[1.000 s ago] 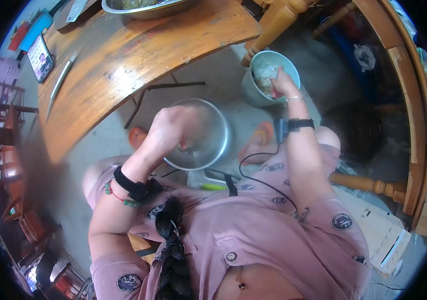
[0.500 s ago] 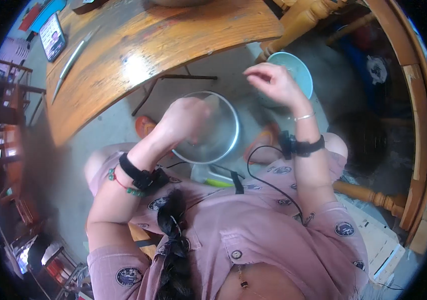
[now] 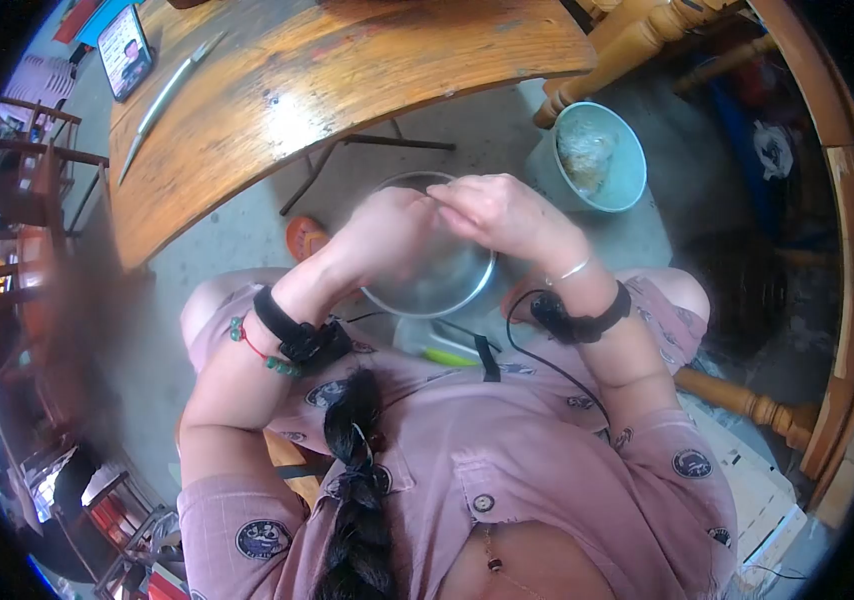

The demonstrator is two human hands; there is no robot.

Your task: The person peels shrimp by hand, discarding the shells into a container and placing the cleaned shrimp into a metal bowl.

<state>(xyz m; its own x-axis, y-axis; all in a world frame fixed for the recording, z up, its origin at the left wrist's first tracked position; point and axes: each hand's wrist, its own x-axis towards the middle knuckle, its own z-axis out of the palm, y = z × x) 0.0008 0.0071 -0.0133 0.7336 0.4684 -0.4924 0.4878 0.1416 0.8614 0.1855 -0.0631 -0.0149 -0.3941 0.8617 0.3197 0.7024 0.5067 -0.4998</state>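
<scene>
Both hands meet above a round metal basin (image 3: 437, 300) on the floor between the knees. My left hand (image 3: 392, 230) is closed, its fingers curled and partly blurred, and what it holds cannot be made out. Against it, the fingertips of my right hand (image 3: 497, 210) are pressed together at the basin's far rim; anything between them is too small to tell. To the right of the hands stands a pale green bucket (image 3: 632, 170) with a clear plastic bag (image 3: 587, 150) and brownish scraps in it.
A wooden table (image 3: 347, 70) bears a phone (image 3: 127, 55) and a long thin knife (image 3: 162, 110). Turned wooden chair legs (image 3: 637, 45) are beyond the bucket. A black cable (image 3: 557, 360) runs from the right wrist across the lap.
My right hand has left the bucket, first with its fingers apart, and moved left to meet my left hand above the basin. The view has shifted slightly.
</scene>
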